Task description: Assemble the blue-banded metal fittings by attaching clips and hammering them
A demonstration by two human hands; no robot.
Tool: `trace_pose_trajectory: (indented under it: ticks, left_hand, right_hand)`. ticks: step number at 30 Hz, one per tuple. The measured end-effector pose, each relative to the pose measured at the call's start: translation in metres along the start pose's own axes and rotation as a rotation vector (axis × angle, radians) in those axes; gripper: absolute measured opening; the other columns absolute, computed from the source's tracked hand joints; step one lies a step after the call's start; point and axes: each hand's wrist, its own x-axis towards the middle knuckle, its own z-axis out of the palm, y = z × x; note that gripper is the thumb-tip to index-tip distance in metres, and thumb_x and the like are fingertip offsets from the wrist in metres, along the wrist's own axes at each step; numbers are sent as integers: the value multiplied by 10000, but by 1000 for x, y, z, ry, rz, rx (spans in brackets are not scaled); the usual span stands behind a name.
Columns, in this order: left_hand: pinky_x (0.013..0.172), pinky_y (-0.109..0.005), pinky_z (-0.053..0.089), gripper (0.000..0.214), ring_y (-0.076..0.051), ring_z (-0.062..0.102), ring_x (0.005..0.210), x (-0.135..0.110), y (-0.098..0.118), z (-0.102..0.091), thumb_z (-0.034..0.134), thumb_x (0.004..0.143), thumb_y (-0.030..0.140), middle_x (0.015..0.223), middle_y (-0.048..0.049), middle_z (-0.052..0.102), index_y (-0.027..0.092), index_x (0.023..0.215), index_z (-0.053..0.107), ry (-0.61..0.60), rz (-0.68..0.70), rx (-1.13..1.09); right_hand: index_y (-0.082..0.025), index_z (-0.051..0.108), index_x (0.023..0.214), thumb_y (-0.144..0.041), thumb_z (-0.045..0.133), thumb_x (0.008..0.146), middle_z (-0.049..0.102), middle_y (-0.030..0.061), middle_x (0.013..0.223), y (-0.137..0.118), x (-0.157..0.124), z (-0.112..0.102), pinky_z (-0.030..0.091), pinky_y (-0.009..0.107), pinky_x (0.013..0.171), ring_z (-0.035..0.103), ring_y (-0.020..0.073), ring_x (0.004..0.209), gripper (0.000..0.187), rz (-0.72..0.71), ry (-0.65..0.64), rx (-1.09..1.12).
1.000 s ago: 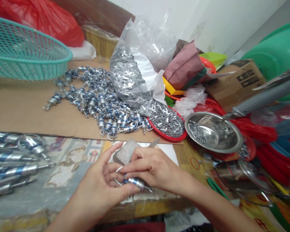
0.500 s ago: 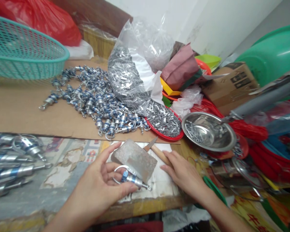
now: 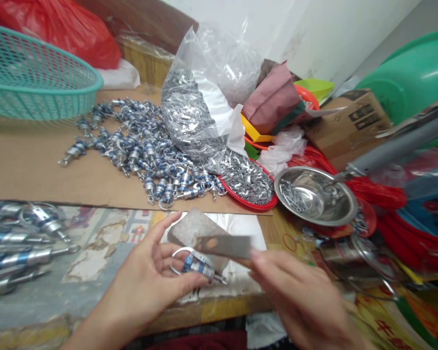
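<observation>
Shiny silver fitting (image 3: 198, 267), blue-banded, slender and eyelet-tipped

**Metal, Plastic, Cardboard**

The held fitting (image 3: 200, 267) looks like bright, glossy metal. The block (image 3: 191, 225) is matt and rough. The bowl (image 3: 316, 206) is smooth, reflective metal. The basket (image 3: 40, 104) is semi-gloss plastic; the red bag (image 3: 82, 31), glossy creased plastic film; the cardboard sheet (image 3: 22, 158), matt.

Metal part (image 3: 198, 267): was silver with blue bands, a pale curved loop at one end and a small eyelet at the other.
Pose: lay tilted in the left hand (image 3: 148, 277), eyelet lower.
Hammer (image 3: 229, 244): was grey-headed, wooden-handled, blurred, in the right hand (image 3: 301, 291).
</observation>
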Motion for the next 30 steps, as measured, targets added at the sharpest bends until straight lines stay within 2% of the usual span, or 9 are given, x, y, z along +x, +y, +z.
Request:
trace_pose_trajectory:
  ticks: [2,7,10,13,15,19,24,28,30]
  left_hand:
    - [658,-348,519,1004,-214,661,657,0,0,0,800,467,205,697,2,696,225,1333,291,3,-3,-1]
    - [660,-362,532,1012,-218,672,657,1,-2,0,805,480,222,724,-9,697,218,1340,272,0,17,-4]
    - [630,-331,533,999,-203,665,634,1,-4,1,809,477,228,677,7,696,207,1333,295,20,24,-9]
    - [590,-279,525,680,-173,647,586,-2,-4,2,821,445,255,637,6,697,172,1078,588,84,55,39]
    - [538,-239,506,352,-154,636,542,-5,-3,2,813,443,273,602,-9,715,165,758,699,91,25,79]
    - [538,-203,499,131,-152,654,552,-9,2,1,787,436,226,583,4,742,206,551,728,92,-25,77]
    - [577,-213,523,13,-171,671,571,-13,4,4,725,515,241,568,14,743,241,525,733,68,90,80]
    - [572,-255,541,84,-187,667,507,-17,4,7,738,480,238,484,32,718,266,559,738,132,12,37]
    - [586,-260,537,85,-188,661,524,-15,2,5,754,456,223,501,31,715,276,518,729,206,61,76]
  right_hand:
    - [-210,398,1343,-20,391,831,670,57,916,1,-1,7,513,219,621,647,148,763,546,22,-87,-9]
    - [-247,374,1370,-30,445,820,670,59,978,1,-11,15,520,219,669,651,153,830,596,49,16,58]
    - [-265,460,1316,-79,482,840,684,33,938,8,-15,20,529,190,643,661,137,781,511,163,49,150]
    - [-227,551,1241,-180,555,837,681,59,1009,29,-14,30,547,253,727,661,172,863,407,360,162,153]
    - [-193,579,1213,-232,575,831,679,83,1055,44,-10,37,544,317,776,657,201,909,384,454,99,131]
    - [-208,656,1102,-281,554,854,708,59,963,71,10,45,537,299,739,665,184,843,278,466,-81,79]
    - [-142,654,1056,-218,463,905,650,111,1020,120,57,44,452,365,888,602,210,978,255,577,47,-100]
    - [-157,589,1056,-294,543,885,609,68,1073,154,83,49,492,392,825,600,185,936,224,643,-15,-153]
    - [-165,570,1075,-310,528,895,593,62,1097,160,87,51,505,377,798,598,174,926,235,651,-18,-153]
